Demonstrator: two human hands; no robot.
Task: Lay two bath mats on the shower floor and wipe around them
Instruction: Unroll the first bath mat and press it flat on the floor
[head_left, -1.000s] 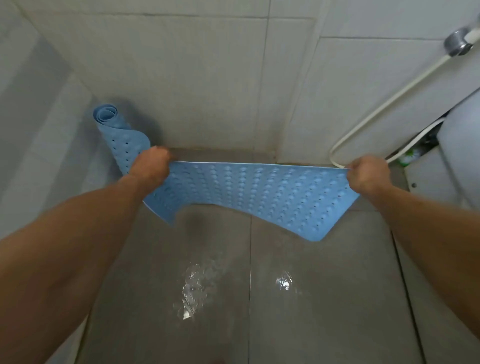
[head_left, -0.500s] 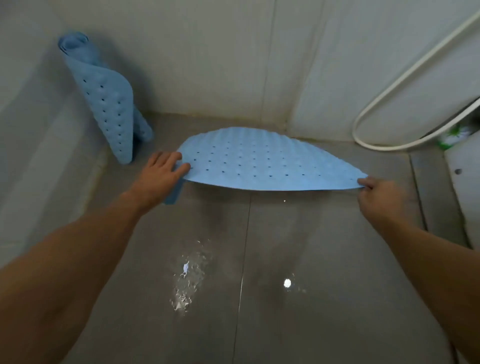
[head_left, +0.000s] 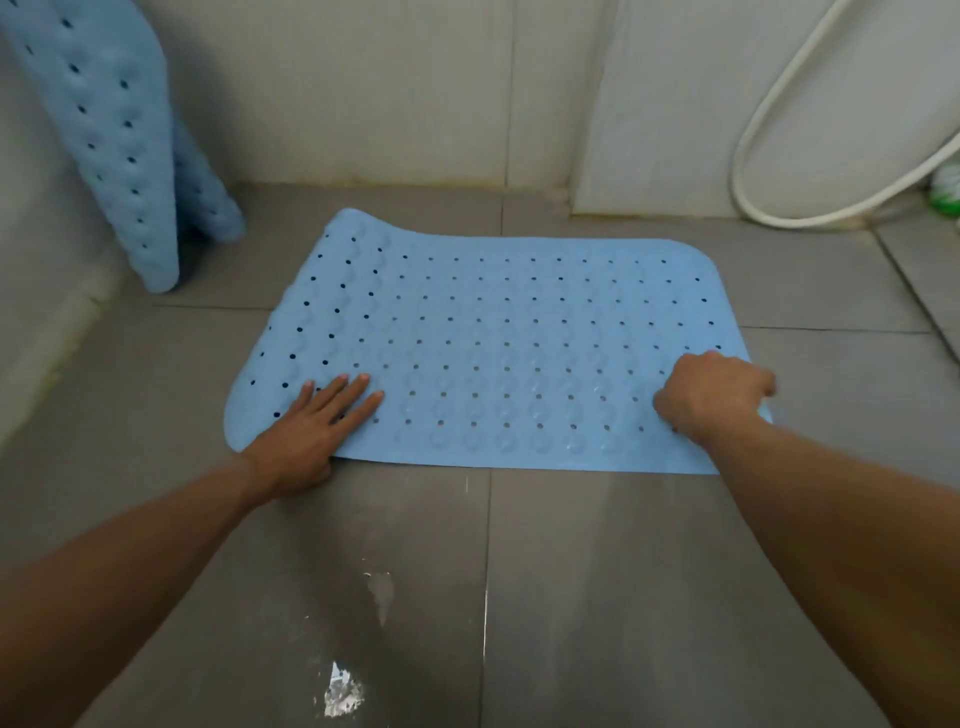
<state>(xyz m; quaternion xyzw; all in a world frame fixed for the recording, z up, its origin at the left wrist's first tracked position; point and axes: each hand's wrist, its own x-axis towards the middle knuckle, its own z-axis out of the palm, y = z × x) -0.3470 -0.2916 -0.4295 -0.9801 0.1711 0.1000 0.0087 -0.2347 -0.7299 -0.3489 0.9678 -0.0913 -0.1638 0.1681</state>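
A light blue bath mat (head_left: 498, 343) with rows of holes lies spread on the grey shower floor (head_left: 597, 597), its left end still slightly raised. My left hand (head_left: 317, 421) rests flat on the mat's near left corner, fingers apart. My right hand (head_left: 711, 395) is on the near right corner with its fingers curled; whether it pinches the edge is unclear. A second blue bath mat (head_left: 114, 140), loosely rolled, leans upright in the back left corner against the wall.
A white shower hose (head_left: 769, 119) loops down the right wall to the floor. A green and white object (head_left: 945, 189) sits at the far right edge. The floor tiles near me are wet with bright reflections (head_left: 340, 693). Tiled walls close the back and left.
The mat went from being held up by both hands to lying spread on the floor. My left hand opened flat on it; both hands came down.
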